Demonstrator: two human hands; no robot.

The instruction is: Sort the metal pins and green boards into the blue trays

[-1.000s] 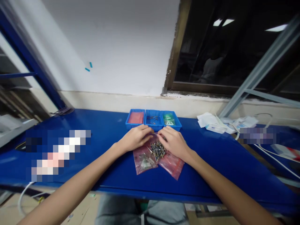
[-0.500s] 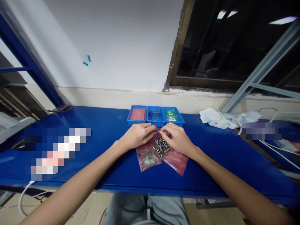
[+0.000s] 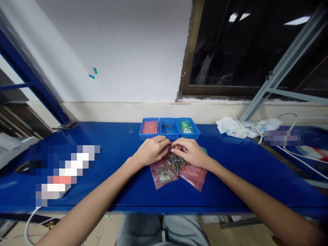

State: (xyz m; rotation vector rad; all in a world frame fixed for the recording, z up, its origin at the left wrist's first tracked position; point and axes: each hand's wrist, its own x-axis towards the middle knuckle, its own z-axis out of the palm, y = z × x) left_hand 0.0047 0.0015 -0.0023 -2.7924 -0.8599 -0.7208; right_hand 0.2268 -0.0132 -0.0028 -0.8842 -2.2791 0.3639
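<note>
My left hand is closed, its fingertips pinching the upper edge of a pink plastic bag that holds small pale and green parts. My right hand meets it there, thumb and curled fingers closed at the same edge; the exact grip is partly hidden. Just below the hands lies a heap of metal screws. A second pink plastic bag lies under my right wrist, and a bit of green bag shows behind that wrist.
Three joined blue bins stand behind my hands: one with pink bags, one with a few screws, one with green bags. White packets and cables lie at the right; a blurred-out object lies left on the blue table.
My right hand has shifted slightly left, its thumb now close to the left fingertips. The camera view has moved a little. Screws and bags lie about as before.
</note>
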